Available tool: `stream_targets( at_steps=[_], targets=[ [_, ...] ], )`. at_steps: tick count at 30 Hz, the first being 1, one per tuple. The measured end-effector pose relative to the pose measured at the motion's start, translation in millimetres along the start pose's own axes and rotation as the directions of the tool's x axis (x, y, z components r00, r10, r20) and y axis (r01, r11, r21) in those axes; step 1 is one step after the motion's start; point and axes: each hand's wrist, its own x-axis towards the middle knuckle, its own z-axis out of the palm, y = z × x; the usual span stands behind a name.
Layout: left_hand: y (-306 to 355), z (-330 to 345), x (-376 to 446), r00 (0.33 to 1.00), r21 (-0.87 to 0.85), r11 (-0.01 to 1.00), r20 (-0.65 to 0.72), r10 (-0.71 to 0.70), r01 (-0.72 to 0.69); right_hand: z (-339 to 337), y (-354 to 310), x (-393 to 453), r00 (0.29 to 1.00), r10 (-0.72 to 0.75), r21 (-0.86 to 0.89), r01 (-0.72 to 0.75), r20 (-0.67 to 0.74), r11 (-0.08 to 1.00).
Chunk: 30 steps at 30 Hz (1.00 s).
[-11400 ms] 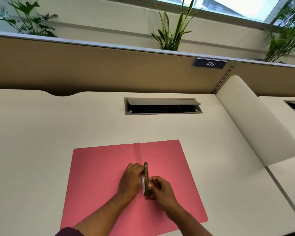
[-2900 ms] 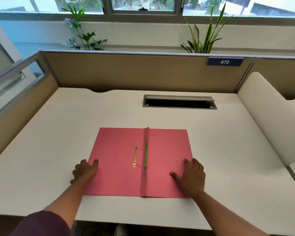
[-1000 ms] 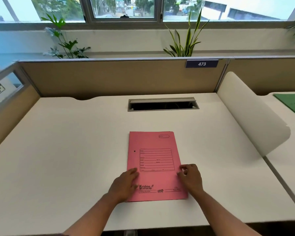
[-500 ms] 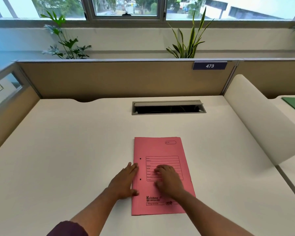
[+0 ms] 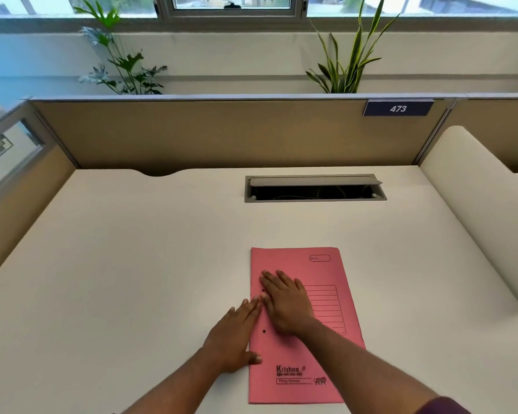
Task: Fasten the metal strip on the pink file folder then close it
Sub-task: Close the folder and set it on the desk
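Observation:
The pink file folder lies closed on the white desk, front cover up, with printed lines and a logo near its lower edge. The metal strip is hidden inside; only two small punch holes show along the spine. My right hand presses flat on the cover near the spine, fingers spread. My left hand rests flat beside the folder's left edge, fingertips and thumb touching the spine. Neither hand holds anything.
The white desk has a grey cable slot behind the folder. Beige partition walls close the back and left. A rounded white divider stands on the right. Plants sit behind the partition.
The folder went from open, with the strip showing, to closed. Over the last second my right hand slid from the right edge onto the cover and up toward the spine.

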Motion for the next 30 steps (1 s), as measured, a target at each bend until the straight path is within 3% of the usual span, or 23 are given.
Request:
stream_targets(
  at_steps=[15, 20, 25, 30],
  targets=[
    [1.3, 0.9, 2.5, 1.0, 0.02, 1.0, -0.018, -0.017, 0.018, -46.6, -0.8, 68.8, 0.986, 0.061, 0.056, -0.07, 0.155, 0.996],
    [2.2, 9.8, -4.4, 0.996, -0.035, 0.997, -0.062, -0.07, 0.068, -25.8, 10.5, 16.1, 0.991, 0.069, 0.192, -0.045, -0.118, 0.98],
    [6.5, 17.3, -18.1, 0.943, -0.235, 0.942, -0.174, -0.285, 0.241, -11.9, 44.8, -39.8, 0.872, 0.355, 0.287, -0.265, -0.336, 0.921],
    [40.7, 28.1, -28.7, 0.849, -0.27, 0.895, -0.306, -0.43, 0.356, -11.9, 83.2, -95.8, 0.689, 0.636, 0.298, -0.562, -0.349, 0.772]
  ],
)
